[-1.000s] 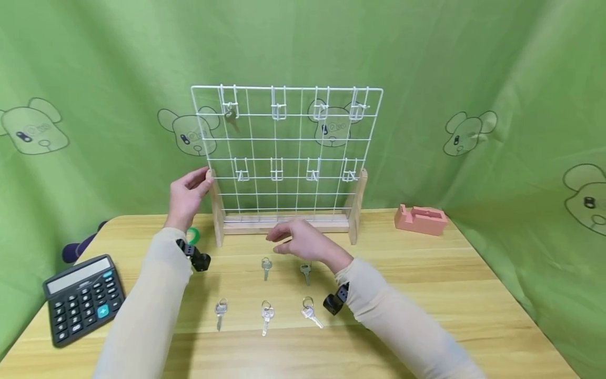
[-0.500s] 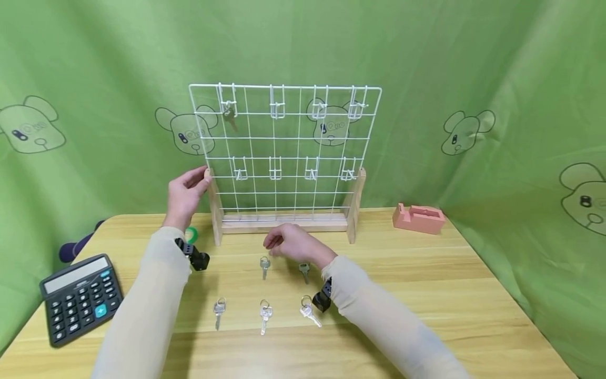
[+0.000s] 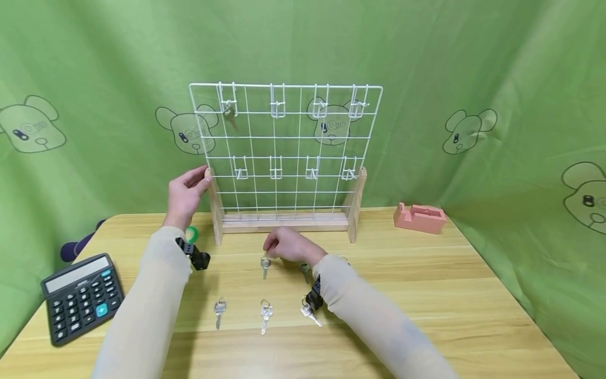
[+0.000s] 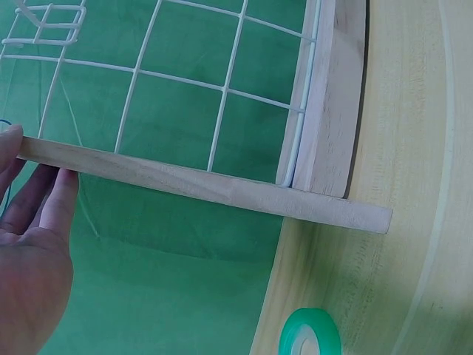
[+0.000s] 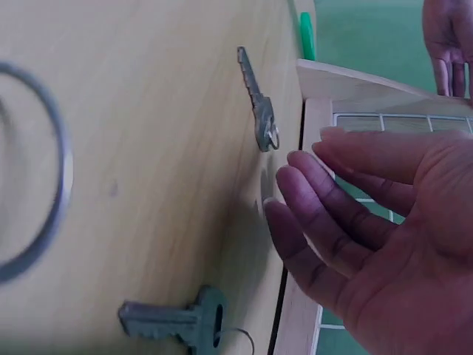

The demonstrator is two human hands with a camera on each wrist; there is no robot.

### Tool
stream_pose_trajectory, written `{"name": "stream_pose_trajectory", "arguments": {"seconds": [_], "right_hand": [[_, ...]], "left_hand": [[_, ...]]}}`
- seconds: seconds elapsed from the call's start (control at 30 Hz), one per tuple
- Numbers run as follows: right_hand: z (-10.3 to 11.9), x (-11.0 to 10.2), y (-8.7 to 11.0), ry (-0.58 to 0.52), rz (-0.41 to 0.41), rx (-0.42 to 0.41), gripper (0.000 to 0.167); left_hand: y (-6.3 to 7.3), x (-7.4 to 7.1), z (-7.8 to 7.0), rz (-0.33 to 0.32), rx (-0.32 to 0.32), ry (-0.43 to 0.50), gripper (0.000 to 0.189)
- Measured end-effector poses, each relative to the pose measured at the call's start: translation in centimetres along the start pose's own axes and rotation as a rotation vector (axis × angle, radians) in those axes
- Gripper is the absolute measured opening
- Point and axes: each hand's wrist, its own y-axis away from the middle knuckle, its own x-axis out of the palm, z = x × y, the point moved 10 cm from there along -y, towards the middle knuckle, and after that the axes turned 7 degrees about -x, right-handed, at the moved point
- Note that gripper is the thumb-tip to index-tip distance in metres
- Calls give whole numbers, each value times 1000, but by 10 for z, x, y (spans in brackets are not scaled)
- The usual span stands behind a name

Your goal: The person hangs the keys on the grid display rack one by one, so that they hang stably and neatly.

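Note:
My left hand pinches the top of the wooden side post of a white wire grid rack, thumb on one side and fingers on the other. My right hand is low in front of the rack, fingers slightly bent with a gap between thumb and fingertips. Just beyond those fingertips lies a key with a small ring, apparently untouched. Another key lies below the hand in the right wrist view. One key hangs on the rack's upper left hook.
Nearer the front lie a left key, a middle key and a right key partly behind the wrist camera. A calculator is at left, a green tape roll by the left wrist, a pink tape dispenser at right.
My right hand has come down and slightly left, its fingertips now close to the ring of the middle back key. The left hand stays on the post.

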Motion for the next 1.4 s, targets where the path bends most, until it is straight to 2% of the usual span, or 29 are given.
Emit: {"name": "stream_pose_trajectory", "arguments": {"seconds": [0.27,0.6,0.8,0.97,1.1,1.4], "right_hand": [[-5,9,-12,101,13,22,5],[-1,11,-19,227,34,44,7],[-7,8,-20,267,19,105,11],[-8,8,-20,260,22,116,16],[-8,8,-20,235,32,103,13],[-11,9,-17,66,15,63,13]], "left_hand": [[0,-1,0,-5,-8,7,43],[-1,-2,2,-12,-16,0,42],[-2,-1,3,-7,-19,17,43],[-2,-1,4,-8,-22,16,43],[-2,-1,4,-9,-24,15,43],[-2,-2,3,-11,-18,17,42]]}}
